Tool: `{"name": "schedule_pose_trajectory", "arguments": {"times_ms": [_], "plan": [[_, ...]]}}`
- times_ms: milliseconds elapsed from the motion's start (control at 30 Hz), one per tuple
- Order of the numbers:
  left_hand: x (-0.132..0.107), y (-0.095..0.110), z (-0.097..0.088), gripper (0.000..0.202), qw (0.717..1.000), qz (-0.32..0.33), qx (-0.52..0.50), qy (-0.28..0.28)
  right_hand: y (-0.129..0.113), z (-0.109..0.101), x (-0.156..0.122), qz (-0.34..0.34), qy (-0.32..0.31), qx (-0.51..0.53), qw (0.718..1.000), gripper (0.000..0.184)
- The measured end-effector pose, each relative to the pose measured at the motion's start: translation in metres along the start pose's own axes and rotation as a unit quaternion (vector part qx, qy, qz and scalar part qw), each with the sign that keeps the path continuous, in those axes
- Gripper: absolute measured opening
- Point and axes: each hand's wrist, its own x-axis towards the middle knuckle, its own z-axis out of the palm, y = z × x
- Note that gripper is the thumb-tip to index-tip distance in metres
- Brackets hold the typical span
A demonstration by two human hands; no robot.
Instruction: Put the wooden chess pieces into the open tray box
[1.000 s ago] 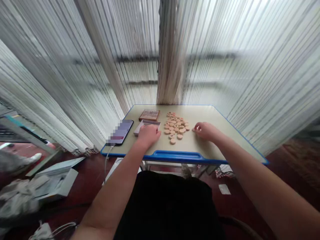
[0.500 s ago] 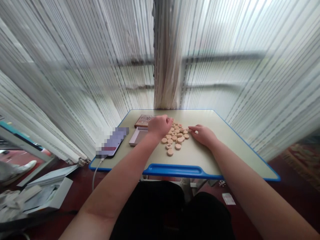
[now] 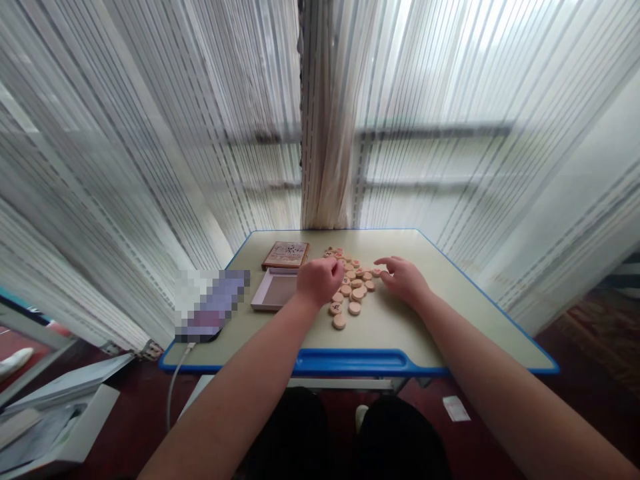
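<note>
Round wooden Chinese chess pieces (image 3: 357,294) lie in a loose heap at the middle of the table, some showing red or black characters. Over the left side of the heap, my left hand (image 3: 319,280) is closed, fingers curled inward; whatever is in them is hidden. To the right of the heap, my right hand (image 3: 406,281) has its thumb and index finger apart. A piece with a red mark (image 3: 377,272) lies just left of those fingertips; whether they touch it I cannot tell. One plain-topped piece (image 3: 339,322) sits nearest the front edge.
An open shallow box tray (image 3: 257,299) stands left of my left hand, with a decorated box lid (image 3: 287,254) behind it. A phone (image 3: 220,303) on a white cable (image 3: 173,393) lies at the table's left. A blue pencil groove (image 3: 353,361) runs along the front edge.
My right thumb and index finger have spread from a near pinch beside the heap. My left hand remains curled over the pieces and sits slightly lower. The whole view has shifted a little.
</note>
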Motion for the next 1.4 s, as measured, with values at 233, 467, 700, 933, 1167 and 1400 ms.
{"name": "schedule_pose_trajectory", "arguments": {"times_ms": [233,467,700,933,1167,1400], "plan": [[0.001,-0.002,-0.003,0.040,1.000,-0.003,-0.002,-0.016,-0.013,0.006,0.023,-0.069,-0.086,0.025,0.994,0.021],[0.007,-0.008,-0.006,0.036,0.997,0.003,-0.013,-0.070,-0.002,0.000,0.016,-0.111,-0.024,0.091,0.989,0.026],[0.004,-0.006,-0.001,0.024,0.980,0.125,-0.034,-0.151,-0.015,0.003,0.011,-0.199,-0.099,0.104,0.969,0.016],[0.005,-0.012,0.000,0.026,0.986,0.080,-0.037,-0.145,-0.009,0.001,0.015,-0.173,-0.056,0.097,0.978,0.020],[0.006,-0.022,0.001,0.044,0.984,0.057,-0.077,-0.153,-0.002,-0.007,0.016,-0.121,-0.073,0.064,0.988,0.022],[0.008,-0.020,-0.001,0.037,0.978,0.057,-0.097,-0.175,-0.018,-0.008,0.008,-0.168,-0.082,0.102,0.977,0.020]]}}
